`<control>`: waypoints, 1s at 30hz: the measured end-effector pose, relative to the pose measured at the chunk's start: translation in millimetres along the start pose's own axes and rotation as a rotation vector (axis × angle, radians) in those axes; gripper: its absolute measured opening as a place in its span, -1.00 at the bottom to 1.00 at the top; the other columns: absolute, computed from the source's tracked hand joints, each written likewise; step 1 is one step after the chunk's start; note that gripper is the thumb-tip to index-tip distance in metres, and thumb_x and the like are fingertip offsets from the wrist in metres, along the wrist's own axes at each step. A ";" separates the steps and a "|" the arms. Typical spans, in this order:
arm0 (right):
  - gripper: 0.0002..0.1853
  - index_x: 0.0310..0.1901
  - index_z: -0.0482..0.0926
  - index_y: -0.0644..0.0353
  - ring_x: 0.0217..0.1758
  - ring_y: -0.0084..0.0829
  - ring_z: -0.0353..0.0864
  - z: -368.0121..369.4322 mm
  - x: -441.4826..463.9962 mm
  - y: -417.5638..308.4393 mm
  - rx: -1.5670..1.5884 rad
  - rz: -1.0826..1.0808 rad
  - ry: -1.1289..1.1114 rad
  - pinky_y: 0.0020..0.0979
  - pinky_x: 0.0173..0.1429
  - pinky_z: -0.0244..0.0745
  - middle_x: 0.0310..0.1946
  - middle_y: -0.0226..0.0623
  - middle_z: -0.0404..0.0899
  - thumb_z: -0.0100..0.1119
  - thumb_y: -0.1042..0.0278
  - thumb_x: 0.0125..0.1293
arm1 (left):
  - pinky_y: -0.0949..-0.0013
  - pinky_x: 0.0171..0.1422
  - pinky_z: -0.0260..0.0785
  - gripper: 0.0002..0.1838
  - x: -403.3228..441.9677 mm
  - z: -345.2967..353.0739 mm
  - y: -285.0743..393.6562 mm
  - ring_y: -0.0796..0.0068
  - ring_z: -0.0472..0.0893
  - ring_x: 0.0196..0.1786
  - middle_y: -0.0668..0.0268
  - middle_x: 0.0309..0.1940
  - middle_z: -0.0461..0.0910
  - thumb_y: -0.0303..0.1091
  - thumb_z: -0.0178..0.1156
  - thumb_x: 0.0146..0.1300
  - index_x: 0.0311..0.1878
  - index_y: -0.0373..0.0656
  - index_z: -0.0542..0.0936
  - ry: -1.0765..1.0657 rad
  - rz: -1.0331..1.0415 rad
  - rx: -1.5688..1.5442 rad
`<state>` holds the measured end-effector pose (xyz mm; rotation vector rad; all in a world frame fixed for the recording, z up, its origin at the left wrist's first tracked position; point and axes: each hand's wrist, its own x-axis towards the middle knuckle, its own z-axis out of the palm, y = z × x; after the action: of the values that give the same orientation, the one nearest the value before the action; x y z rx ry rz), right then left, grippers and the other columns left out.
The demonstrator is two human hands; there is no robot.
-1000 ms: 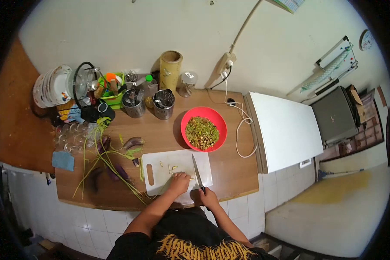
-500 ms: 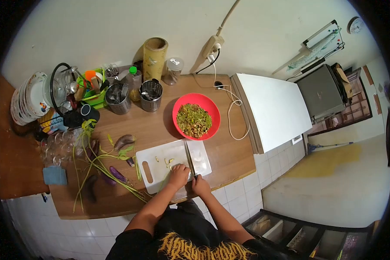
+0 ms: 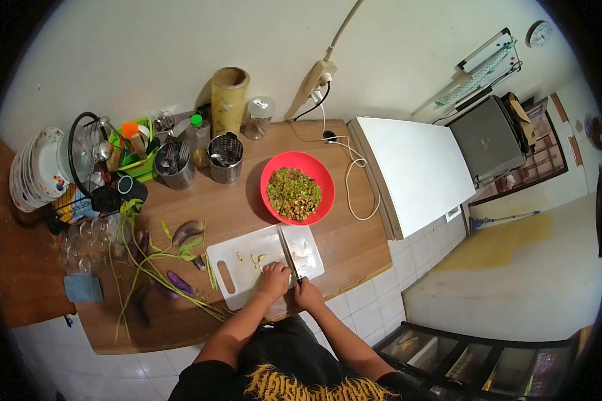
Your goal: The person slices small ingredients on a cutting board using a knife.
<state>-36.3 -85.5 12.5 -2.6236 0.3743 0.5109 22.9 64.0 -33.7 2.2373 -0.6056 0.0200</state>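
My right hand (image 3: 308,295) is wrapped round the black handle of a kitchen knife (image 3: 287,248), whose long blade points away from me across the white cutting board (image 3: 233,246). Just left of the blade, my left hand (image 3: 273,280) rests on the board with its fingers curled; whatever lies under them is hidden. Several small pale cut pieces (image 3: 257,259) are scattered beyond its fingertips. Behind the board stands a red bowl (image 3: 269,206) filled with chopped green and brownish vegetable pieces (image 3: 291,192).
Long green beans (image 3: 155,275) and purple eggplants (image 3: 180,282) lie left of the board. Metal cutlery holders (image 3: 226,167), a bottle (image 3: 198,142), a bamboo-like cylinder (image 3: 229,103) and a dish rack with plates (image 3: 45,160) line the back. A white cable (image 3: 361,164) runs along the right.
The whole view has shifted slightly, so the table appears lower. The knife blade leans a little more to the left. Both hands stay in nearly the same place on the board.
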 end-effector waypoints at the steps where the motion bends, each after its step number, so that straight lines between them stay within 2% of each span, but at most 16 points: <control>1: -0.57 -0.12 0.45 0.33 -0.27 0.31 0.67 -2.5 5.5 -1.9 -0.006 -0.015 0.005 0.22 -0.14 0.55 -0.38 0.29 0.65 0.01 0.01 0.52 | 0.00 0.20 0.32 -0.94 0.7 -0.1 -0.2 0.07 0.53 0.04 0.21 -0.20 0.54 -0.41 0.22 0.17 -0.29 -0.06 0.63 -0.003 0.001 -0.003; 4: -0.58 -0.10 0.45 0.33 -0.28 0.29 0.68 -10.7 15.0 -2.7 -0.004 -0.054 -0.001 0.22 -0.13 0.56 -0.38 0.27 0.66 0.01 0.02 0.51 | 0.00 0.20 0.32 -0.94 0.7 3.4 -2.5 0.07 0.53 0.03 0.22 -0.20 0.54 -0.41 0.22 0.16 -0.29 -0.06 0.62 -0.010 0.024 0.019; 8: -0.60 -0.09 0.45 0.32 -0.28 0.28 0.69 -8.0 3.7 -4.8 -0.044 0.001 -0.030 0.21 -0.14 0.56 -0.38 0.25 0.67 0.01 0.04 0.50 | -0.01 0.20 0.32 -0.95 -1.6 6.5 -2.1 0.07 0.53 0.03 0.22 -0.20 0.53 -0.40 0.23 0.15 -0.30 -0.07 0.62 -0.022 -0.003 0.001; 11: -0.60 -0.08 0.44 0.33 -0.29 0.27 0.69 2.5 -2.0 -0.6 -0.034 0.025 -0.016 0.20 -0.14 0.57 -0.39 0.25 0.67 0.03 0.05 0.49 | -0.04 0.11 0.34 -0.96 -1.7 5.2 1.7 0.01 0.54 -0.03 0.16 -0.24 0.54 -0.39 0.22 0.17 -0.36 -0.11 0.58 0.072 0.033 0.005; 17: -0.62 -0.07 0.45 0.34 -0.29 0.25 0.70 -19.8 10.5 -11.7 0.021 -0.054 0.003 0.18 -0.14 0.58 -0.40 0.22 0.67 0.04 0.09 0.47 | -0.03 0.14 0.34 -0.97 0.2 6.2 2.5 0.01 0.53 -0.03 0.17 -0.24 0.53 -0.40 0.22 0.16 -0.35 -0.11 0.60 0.048 0.029 0.019; 19: -0.64 -0.04 0.45 0.36 -0.23 0.19 0.72 -23.6 5.2 -13.3 -0.016 0.021 -0.088 0.15 -0.09 0.58 -0.33 0.16 0.70 0.01 0.15 0.46 | -0.02 0.12 0.35 -0.98 0.1 8.2 3.7 0.01 0.53 -0.03 0.16 -0.25 0.53 -0.44 0.23 0.14 -0.35 -0.11 0.60 0.058 0.005 0.037; 23: -0.64 -0.02 0.45 0.37 -0.23 0.18 0.72 -16.3 -9.9 -6.6 0.040 0.066 -0.110 0.14 -0.10 0.59 -0.32 0.17 0.71 0.00 0.15 0.46 | 0.01 0.10 0.34 -0.94 -3.5 14.6 7.1 0.05 0.52 -0.04 0.21 -0.24 0.50 -0.45 0.26 0.12 -0.32 -0.09 0.59 0.036 -0.001 0.055; 26: -0.62 -0.04 0.45 0.36 -0.29 0.22 0.71 -8.4 2.0 -3.3 0.135 -0.002 -0.050 0.17 -0.14 0.59 -0.39 0.21 0.68 0.04 0.12 0.46 | 0.00 0.07 0.33 -0.95 0.6 10.3 8.8 0.04 0.52 -0.06 0.20 -0.24 0.50 -0.47 0.25 0.12 -0.33 -0.10 0.59 0.046 -0.006 0.045; 30: -0.62 -0.02 0.45 0.38 -0.28 0.21 0.72 -31.9 9.9 -6.5 0.191 -0.002 -0.094 0.14 -0.11 0.60 -0.36 0.22 0.68 0.04 0.13 0.46 | -0.03 0.08 0.34 -0.94 2.1 11.6 14.7 0.01 0.52 -0.05 0.17 -0.23 0.51 -0.47 0.25 0.13 -0.31 -0.15 0.61 -0.007 -0.007 0.073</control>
<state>-16.0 -96.4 37.5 -2.4068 0.3706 0.5664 16.4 46.6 -30.8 2.3113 -0.6101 0.0308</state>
